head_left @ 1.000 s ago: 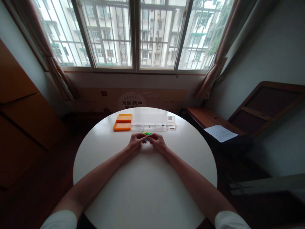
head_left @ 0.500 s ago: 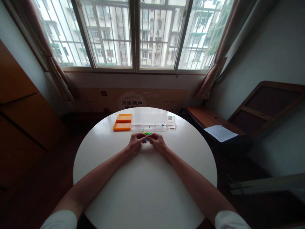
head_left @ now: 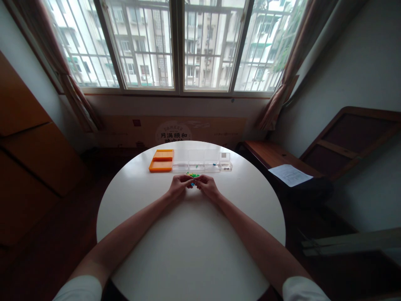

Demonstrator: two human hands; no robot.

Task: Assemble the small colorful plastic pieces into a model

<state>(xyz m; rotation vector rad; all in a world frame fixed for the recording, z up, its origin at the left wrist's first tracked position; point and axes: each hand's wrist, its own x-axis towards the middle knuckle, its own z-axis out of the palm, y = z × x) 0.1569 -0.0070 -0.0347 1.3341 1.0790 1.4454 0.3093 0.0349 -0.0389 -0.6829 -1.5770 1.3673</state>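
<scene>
My left hand (head_left: 178, 187) and my right hand (head_left: 207, 187) rest together on the round white table (head_left: 191, 242), fingers curled and fingertips meeting. Between the fingertips sits a tiny blue piece (head_left: 192, 184), pinched by both hands. Just beyond them lies a small heap of green and yellow pieces (head_left: 193, 174). Behind the heap stand three clear plastic boxes (head_left: 196, 161) in a row, an orange box (head_left: 161, 161) to their left and a small clear box (head_left: 225, 162) to their right.
A barred window fills the far wall, with curtains at both sides. A wooden bench with a sheet of paper (head_left: 290, 174) stands to the right of the table. Wooden furniture lines the left wall.
</scene>
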